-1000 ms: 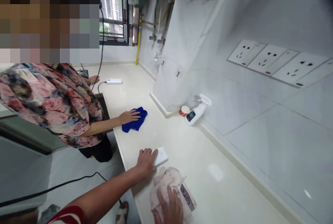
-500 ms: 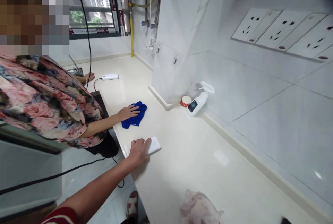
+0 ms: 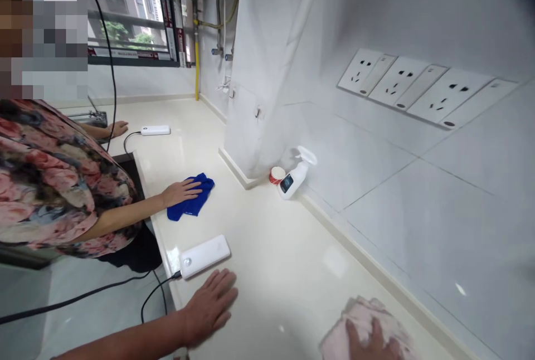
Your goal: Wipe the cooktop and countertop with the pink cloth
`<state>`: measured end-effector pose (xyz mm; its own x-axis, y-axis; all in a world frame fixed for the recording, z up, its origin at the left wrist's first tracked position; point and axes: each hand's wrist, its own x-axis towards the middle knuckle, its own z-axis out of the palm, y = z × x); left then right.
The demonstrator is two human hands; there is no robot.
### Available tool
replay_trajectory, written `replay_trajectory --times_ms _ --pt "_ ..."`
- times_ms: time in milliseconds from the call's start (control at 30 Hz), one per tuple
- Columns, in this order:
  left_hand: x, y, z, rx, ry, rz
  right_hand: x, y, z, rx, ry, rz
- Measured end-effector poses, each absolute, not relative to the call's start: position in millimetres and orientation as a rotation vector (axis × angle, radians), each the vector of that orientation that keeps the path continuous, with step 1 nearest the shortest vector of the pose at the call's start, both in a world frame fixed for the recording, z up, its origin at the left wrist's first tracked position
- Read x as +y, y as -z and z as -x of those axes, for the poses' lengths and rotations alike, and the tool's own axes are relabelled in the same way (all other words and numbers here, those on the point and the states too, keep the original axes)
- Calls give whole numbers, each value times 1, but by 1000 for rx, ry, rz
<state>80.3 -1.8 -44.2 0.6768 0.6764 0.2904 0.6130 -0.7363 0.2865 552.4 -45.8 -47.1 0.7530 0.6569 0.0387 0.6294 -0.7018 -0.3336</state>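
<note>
My left hand (image 3: pixel 211 305) is open, palm down with fingers stretched out over the pale countertop (image 3: pixel 267 259). Just beyond its fingertips lies a white power bank (image 3: pixel 205 257) with a black cable plugged into its near end; the hand is apart from it. At the bottom right, my right hand (image 3: pixel 370 343) presses on a crumpled pale pink cloth (image 3: pixel 359 315), fingers curled over it. The lower part of that hand is cut off by the frame's edge.
A co-worker in a floral top (image 3: pixel 62 181) rests one hand on a blue cloth (image 3: pixel 200 190). A second white power bank (image 3: pixel 156 130) lies farther back. A white spray bottle (image 3: pixel 292 179) and a red-and-white roll (image 3: pixel 276 175) stand by the wall, below sockets (image 3: pixel 401 84).
My left hand has let go of the white power bank and drawn back toward me. My right hand has come into view on the pink cloth. The camera view has shifted right.
</note>
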Motion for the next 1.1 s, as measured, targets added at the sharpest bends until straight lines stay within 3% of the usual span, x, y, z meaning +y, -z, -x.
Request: replay_trajectory --times_ms 133,367,500,633,833,1100 --pt "-5 33 -78 992 -582 -2643 30 39 -561 -1072 -208 2675" --pt "-6 13 -86 1056 -533 -2518 176 22 -489 -1640 -224 2482" --pt "-6 6 -87 1069 -500 -2495 206 16 -432 -1835 -268 2346" --pt "-7 11 -84 1059 -591 -2516 167 11 -363 -2098 -240 2111" --pt "-8 23 -74 1108 -719 -2593 43 17 -287 -2228 -153 1639" --pt "-12 16 -52 1000 -647 -2676 -85 46 -310 -2252 -165 1475"
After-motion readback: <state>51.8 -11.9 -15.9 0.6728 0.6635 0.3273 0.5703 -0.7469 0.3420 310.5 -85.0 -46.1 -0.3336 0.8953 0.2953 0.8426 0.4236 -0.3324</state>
